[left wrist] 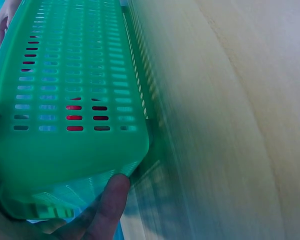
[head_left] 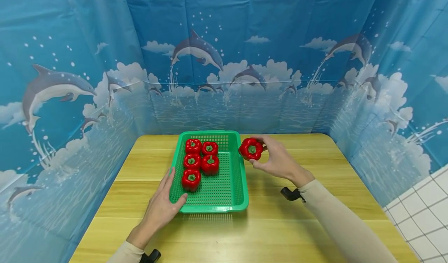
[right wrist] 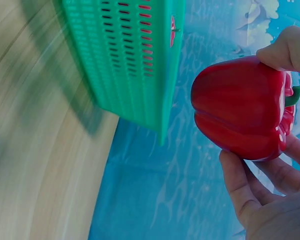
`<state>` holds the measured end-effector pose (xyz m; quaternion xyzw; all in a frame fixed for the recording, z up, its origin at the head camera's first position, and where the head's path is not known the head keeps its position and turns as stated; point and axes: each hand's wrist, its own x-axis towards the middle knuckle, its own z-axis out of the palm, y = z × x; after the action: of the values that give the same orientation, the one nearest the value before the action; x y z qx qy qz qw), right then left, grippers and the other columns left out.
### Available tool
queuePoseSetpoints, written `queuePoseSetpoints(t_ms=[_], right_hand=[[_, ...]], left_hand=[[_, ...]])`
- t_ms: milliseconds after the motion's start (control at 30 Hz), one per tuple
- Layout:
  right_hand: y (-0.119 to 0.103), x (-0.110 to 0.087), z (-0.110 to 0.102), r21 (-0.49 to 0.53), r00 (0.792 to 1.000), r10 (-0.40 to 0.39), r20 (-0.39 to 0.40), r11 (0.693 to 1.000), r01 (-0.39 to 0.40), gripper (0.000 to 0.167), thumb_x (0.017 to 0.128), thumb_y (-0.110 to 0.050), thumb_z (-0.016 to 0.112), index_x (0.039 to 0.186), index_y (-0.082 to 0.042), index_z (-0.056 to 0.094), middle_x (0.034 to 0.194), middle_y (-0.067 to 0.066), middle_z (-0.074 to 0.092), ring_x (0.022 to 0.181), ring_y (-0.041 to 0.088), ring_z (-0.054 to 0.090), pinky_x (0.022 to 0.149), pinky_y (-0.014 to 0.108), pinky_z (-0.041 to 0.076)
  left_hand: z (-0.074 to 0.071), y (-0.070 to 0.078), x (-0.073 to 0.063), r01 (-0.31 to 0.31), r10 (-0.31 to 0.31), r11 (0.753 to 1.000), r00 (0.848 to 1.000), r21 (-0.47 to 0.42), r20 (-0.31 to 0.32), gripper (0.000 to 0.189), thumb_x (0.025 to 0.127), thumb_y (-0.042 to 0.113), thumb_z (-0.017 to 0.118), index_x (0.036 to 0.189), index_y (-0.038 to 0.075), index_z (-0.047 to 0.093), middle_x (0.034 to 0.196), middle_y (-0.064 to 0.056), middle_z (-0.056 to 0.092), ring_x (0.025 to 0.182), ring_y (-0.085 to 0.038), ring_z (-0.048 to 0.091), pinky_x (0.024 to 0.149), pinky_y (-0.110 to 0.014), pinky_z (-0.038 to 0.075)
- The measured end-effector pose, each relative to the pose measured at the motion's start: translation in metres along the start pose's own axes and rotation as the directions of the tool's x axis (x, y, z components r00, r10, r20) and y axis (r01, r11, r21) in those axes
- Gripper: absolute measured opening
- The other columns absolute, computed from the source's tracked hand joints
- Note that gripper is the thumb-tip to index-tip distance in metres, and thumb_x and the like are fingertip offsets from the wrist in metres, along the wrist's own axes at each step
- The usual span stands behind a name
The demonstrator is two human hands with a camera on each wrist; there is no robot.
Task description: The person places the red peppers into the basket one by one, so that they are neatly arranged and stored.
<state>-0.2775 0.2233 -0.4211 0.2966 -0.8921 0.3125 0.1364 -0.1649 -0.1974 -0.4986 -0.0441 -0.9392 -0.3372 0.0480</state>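
Note:
A red bell pepper is held by my right hand just beyond the right rim of a green plastic basket. In the right wrist view, thumb and fingers pinch this bell pepper from opposite sides, its green stem facing away from the basket. My left hand rests at the basket's near left corner, fingers extended along the left side and thumb at the front rim. The left wrist view shows one straight finger touching the basket wall. Several red bell peppers stand in the basket's left half, stems up.
The basket stands on a yellow wooden table. A blue dolphin-print curtain hangs behind it and along both sides. White tiles show at the lower right. A black wrist strap piece sits by the right sleeve.

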Motion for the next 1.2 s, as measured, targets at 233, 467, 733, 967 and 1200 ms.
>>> queuePoseSetpoints(t_ms=[233,467,733,967,1200], right_hand=[[-0.012,0.006,0.004,0.024,0.999,-0.013,0.051,1.0,0.012,0.074,0.097,-0.026,0.094,0.16,-0.006,0.061,0.148,0.011,0.075,0.118,0.025,0.075,0.102,0.049,0.068],[-0.022,0.012,0.006,0.032,0.994,-0.013,0.107,0.999,0.01,0.076,0.098,-0.03,0.093,0.162,-0.007,0.061,0.145,0.007,0.076,0.12,0.024,0.074,0.104,0.048,0.066],[-0.032,0.018,0.013,0.071,0.982,-0.012,0.191,0.997,-0.002,0.074,0.099,-0.031,0.09,0.163,-0.007,0.062,0.147,0.009,0.077,0.126,0.027,0.076,0.107,0.05,0.066],[-0.036,0.024,0.019,0.084,0.969,-0.03,0.243,0.996,0.01,0.073,0.099,-0.03,0.089,0.163,-0.008,0.062,0.147,0.005,0.076,0.126,0.025,0.076,0.108,0.05,0.066],[-0.042,0.028,0.022,0.1,0.954,-0.04,0.297,0.995,0.01,0.074,0.102,-0.031,0.087,0.166,-0.008,0.059,0.147,0.004,0.075,0.123,0.021,0.076,0.105,0.048,0.067]], left_hand=[[-0.001,-0.001,0.0,-0.003,0.002,1.0,1.0,0.004,0.005,0.102,0.11,0.04,0.075,0.19,0.02,0.014,0.195,-0.024,0.02,0.159,-0.063,0.054,0.11,-0.08,0.06],[-0.001,-0.001,0.001,-0.015,0.015,1.0,1.0,0.004,0.008,0.103,0.11,0.039,0.076,0.19,0.019,0.014,0.195,-0.024,0.02,0.161,-0.063,0.052,0.112,-0.082,0.058],[-0.001,-0.002,0.001,-0.02,0.02,1.0,1.0,0.002,0.015,0.103,0.11,0.039,0.076,0.19,0.019,0.014,0.195,-0.025,0.019,0.162,-0.064,0.051,0.111,-0.084,0.057],[-0.001,-0.003,0.001,-0.023,0.023,1.0,1.0,-0.006,0.006,0.103,0.11,0.039,0.077,0.19,0.019,0.015,0.195,-0.023,0.019,0.163,-0.063,0.05,0.113,-0.084,0.056],[-0.001,-0.003,0.001,-0.021,0.021,1.0,1.0,-0.006,0.007,0.103,0.11,0.039,0.077,0.19,0.018,0.015,0.195,-0.024,0.018,0.162,-0.063,0.05,0.113,-0.084,0.056]])
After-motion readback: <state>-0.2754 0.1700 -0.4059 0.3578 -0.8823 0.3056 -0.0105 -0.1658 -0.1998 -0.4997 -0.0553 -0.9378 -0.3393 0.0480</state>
